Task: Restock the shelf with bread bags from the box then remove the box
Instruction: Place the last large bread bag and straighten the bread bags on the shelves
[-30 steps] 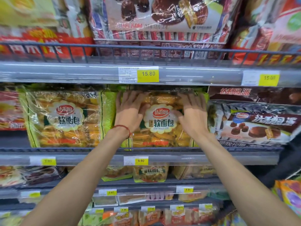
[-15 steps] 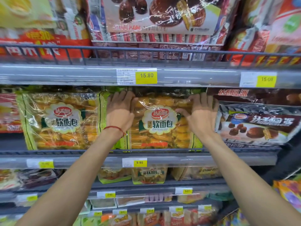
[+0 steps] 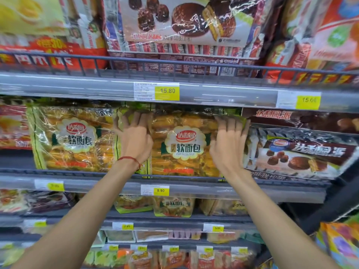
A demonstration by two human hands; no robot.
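Observation:
A clear bread bag [image 3: 182, 148] with orange rolls and a white label stands upright on the middle shelf [image 3: 97, 184]. My left hand [image 3: 134, 138] presses flat on its upper left part, fingers spread and pointing up. My right hand [image 3: 229, 142] presses on its upper right edge the same way. A second, matching bread bag [image 3: 73, 138] stands just to the left on the same shelf. No box is in view.
Brown chocolate pie packs [image 3: 295, 150] sit right of the bread bag, touching it. The shelf above [image 3: 213, 92] carries large snack packs behind a wire rail. Lower shelves hold smaller bread bags [image 3: 172, 206] and other packets.
Both hands slid apart from near the label to the bag's left and right edges. The bag now stands straighter and a little further right.

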